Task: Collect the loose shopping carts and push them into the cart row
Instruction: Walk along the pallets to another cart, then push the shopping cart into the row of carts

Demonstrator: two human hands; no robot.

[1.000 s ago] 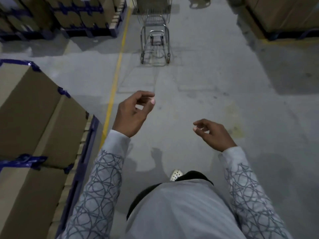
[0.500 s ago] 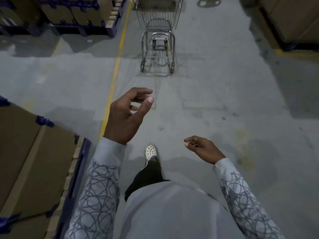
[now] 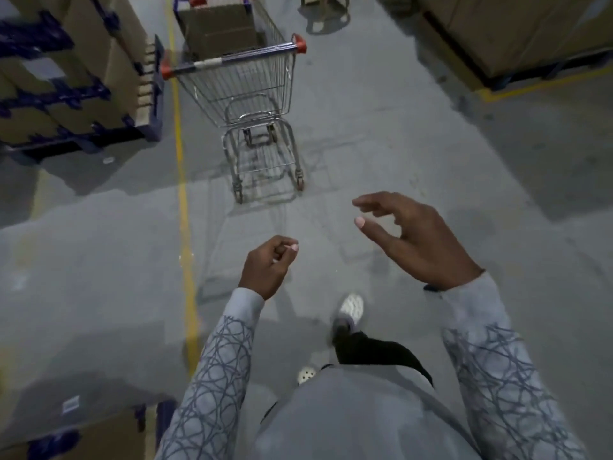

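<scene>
Boxes (image 3: pixel 83 78): stacked left of yellow line (image 3: pixel 180 161). Cart (image 3: pixel 245 94): loose in aisle ahead, nearer than a second ago, handle (image 3: pixel 232 61) now in view, possibly a carton (image 3: pixel 219 28) inside. Left hand (image 3: pixel 265 267): grip curled in, empty. Right hand (image 3: pixel 414 237): grip half-open, empty, raised forward. Cart not yet reached.

No wording could be read anywhere in the warehouse aisle. A small white label (image 3: pixel 70 404) stuck on a cardboard box (image 3: pixel 109 436) at lower left was too blurred to make out. A pale band (image 3: pixel 209 63) midway along the handle (image 3: pixel 252 54) of the shopping cart (image 3: pixel 252 91) was likewise illegible. A plain yellow line (image 3: pixel 184 227) was painted along the concrete floor (image 3: pixel 414 144) beside the cart.
</scene>
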